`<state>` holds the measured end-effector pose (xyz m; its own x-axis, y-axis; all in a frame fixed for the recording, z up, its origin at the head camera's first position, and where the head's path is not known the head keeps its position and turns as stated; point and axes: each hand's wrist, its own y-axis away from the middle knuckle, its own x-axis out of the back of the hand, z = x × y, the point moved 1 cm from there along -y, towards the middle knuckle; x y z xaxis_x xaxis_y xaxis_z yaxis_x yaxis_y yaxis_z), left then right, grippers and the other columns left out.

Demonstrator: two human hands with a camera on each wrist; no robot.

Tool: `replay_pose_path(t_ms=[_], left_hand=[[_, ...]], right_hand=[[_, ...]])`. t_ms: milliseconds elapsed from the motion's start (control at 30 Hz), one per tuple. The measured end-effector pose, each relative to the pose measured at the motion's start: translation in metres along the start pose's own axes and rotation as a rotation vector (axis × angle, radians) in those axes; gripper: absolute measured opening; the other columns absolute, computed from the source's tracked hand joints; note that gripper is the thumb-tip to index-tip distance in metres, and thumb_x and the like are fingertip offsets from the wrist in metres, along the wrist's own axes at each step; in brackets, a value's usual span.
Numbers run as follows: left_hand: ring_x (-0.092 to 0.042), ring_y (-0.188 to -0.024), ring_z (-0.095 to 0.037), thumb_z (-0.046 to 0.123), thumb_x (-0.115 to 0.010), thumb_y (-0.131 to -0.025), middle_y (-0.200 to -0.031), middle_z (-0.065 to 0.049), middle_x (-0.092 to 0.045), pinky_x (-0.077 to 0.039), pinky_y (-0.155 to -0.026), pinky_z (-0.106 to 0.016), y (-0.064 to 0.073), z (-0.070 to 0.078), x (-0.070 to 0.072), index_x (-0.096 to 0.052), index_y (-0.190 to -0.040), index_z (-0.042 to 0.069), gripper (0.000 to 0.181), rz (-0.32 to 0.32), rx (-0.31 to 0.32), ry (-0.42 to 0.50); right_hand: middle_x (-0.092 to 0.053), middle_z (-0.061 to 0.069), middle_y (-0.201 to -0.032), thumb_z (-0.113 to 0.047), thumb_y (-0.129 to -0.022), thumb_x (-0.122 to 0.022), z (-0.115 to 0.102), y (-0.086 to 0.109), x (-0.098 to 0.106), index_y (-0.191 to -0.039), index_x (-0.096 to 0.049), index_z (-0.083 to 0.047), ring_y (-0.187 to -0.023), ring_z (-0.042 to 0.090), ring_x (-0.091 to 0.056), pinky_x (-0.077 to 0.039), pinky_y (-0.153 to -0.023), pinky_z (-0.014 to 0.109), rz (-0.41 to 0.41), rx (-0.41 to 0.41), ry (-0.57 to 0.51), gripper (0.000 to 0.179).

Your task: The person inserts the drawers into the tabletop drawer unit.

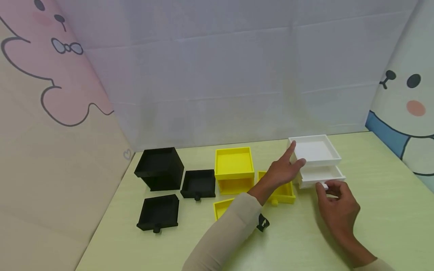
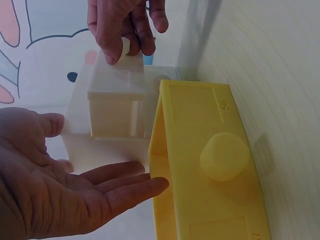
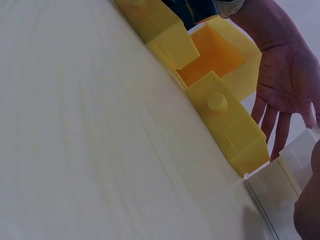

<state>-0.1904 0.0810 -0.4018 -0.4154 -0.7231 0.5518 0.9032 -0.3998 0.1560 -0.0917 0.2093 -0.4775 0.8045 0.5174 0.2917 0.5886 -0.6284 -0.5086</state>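
Observation:
My right hand [image 1: 339,205] pinches the small white knob [image 1: 324,186] of a white drawer [image 1: 320,174], which sticks partway out of a white cabinet [image 1: 315,148] at the right. In the left wrist view the thumb and a finger are on that knob [image 2: 126,46]. My left hand [image 1: 283,171] is at the cabinet's left side, its fingers extended; whether they touch the wall is hard to tell. Just below the left hand stands a yellow drawer [image 1: 285,194], pulled out and set on the table, its round knob facing forward.
A yellow cabinet [image 1: 234,162] and a black cabinet [image 1: 159,165] stand along the back. Two black drawers, one nearer [image 1: 158,212] and one farther [image 1: 198,183], lie by the black cabinet. My left sleeve [image 1: 227,229] partly covers another yellow drawer [image 1: 222,207].

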Motion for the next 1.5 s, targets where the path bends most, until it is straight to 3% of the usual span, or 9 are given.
replay_pose_path(t_ms=[1067, 1500], left_hand=[[-0.047, -0.124, -0.021, 0.06, -0.044, -0.09, -0.14, 0.01, -0.045, -0.039, -0.098, -0.044, 0.001, -0.001, 0.0, -0.01, -0.14, 0.059, 0.06, -0.006, -0.012, 0.02], [-0.048, -0.122, -0.021, 0.06, -0.043, -0.09, -0.136, 0.008, -0.05, -0.04, -0.098, -0.043, 0.001, -0.002, 0.0, -0.011, -0.141, 0.058, 0.06, -0.005, -0.015, 0.007]], right_hand=[[-0.06, -0.017, -0.078, -0.019, -0.08, -0.073, -0.005, -0.004, -0.009, -0.09, -0.063, -0.005, -0.066, -0.013, -0.057, -0.043, -0.055, 0.004, 0.01, -0.017, -0.026, 0.02], [-0.061, -0.014, -0.078, -0.021, -0.08, -0.072, -0.006, -0.006, -0.012, -0.09, -0.064, -0.006, -0.066, -0.013, -0.057, -0.042, -0.055, 0.004, 0.023, -0.02, -0.019, 0.02]])
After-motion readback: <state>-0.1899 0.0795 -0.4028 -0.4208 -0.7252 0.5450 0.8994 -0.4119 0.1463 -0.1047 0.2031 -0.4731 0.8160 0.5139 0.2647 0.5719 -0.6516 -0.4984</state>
